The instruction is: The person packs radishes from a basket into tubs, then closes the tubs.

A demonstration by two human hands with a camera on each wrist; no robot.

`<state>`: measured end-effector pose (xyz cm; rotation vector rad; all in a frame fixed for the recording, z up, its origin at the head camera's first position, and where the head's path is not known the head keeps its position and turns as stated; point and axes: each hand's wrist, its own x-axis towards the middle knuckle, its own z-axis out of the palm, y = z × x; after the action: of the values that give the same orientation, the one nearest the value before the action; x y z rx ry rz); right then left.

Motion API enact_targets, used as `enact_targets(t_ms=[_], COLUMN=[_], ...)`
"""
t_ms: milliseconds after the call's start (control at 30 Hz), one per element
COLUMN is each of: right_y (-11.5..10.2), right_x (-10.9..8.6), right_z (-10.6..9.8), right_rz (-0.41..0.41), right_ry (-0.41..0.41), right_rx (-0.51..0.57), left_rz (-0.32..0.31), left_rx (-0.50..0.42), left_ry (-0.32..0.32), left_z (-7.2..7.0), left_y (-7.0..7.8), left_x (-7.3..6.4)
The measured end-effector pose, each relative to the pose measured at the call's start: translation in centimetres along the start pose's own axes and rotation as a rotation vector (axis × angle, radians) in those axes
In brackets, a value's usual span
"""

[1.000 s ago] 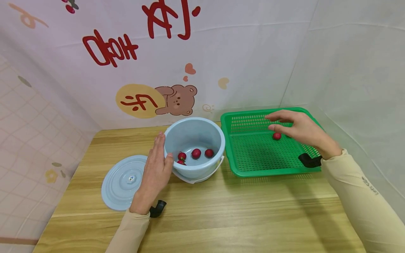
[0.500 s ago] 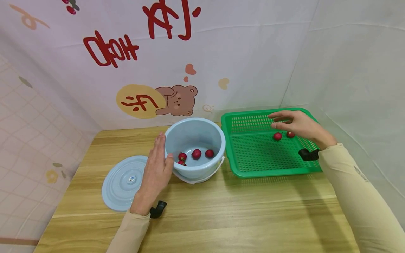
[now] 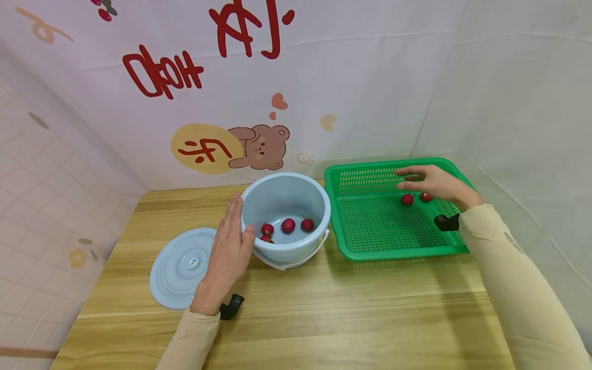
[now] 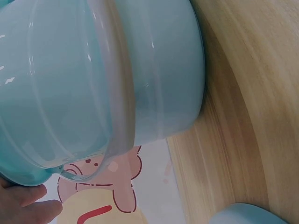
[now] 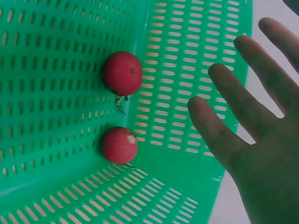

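My left hand [image 3: 226,257] rests against the left side of a light blue bucket [image 3: 284,252], fingers straight along its outside and thumb at the rim. Inside the bucket lie several small red radishes [image 3: 288,226]. Over the far right part of a green slotted basket [image 3: 379,253] hovers my right hand [image 3: 439,184], its fingers spread and holding nothing. Two radishes sit in that basket below the hand; the right wrist view shows one radish [image 5: 122,73] with a bit of green stalk and another radish [image 5: 120,145] near the corner.
A light blue lid [image 3: 178,270] lies flat on the wooden table [image 3: 324,318], left of the bucket and partly behind my left hand. The bucket's white handle [image 3: 319,250] hangs down in front. A printed cloth wall [image 3: 370,92] stands behind the bucket and basket.
My right hand has drawn slightly right and lower over the basket, uncovering the second radish beneath it. The left hand and the bucket hold their place.
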<state>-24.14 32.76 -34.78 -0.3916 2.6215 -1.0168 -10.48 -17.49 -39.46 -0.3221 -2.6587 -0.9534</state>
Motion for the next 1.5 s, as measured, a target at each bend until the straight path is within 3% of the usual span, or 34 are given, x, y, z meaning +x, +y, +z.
enact_targets(t_ms=[533, 1033, 1500], right_y=[3.2, 4.1, 4.7], right_x=[1.1, 1.4, 1.7], right_z=[0.7, 0.9, 1.0], right_rz=[0.030, 0.078, 0.041], right_ry=[-0.078, -0.145, -0.224], right_rx=[-0.060, -0.125, -0.169], left_rz=[0.017, 0.025, 0.032], left_rx=[0.004, -0.003, -0.001], left_ry=[0.011, 0.015, 0.026], left_z=[0.0, -0.1, 0.0], left_y=[-0.1, -0.1, -0.2], left_x=[0.0, -0.1, 0.0])
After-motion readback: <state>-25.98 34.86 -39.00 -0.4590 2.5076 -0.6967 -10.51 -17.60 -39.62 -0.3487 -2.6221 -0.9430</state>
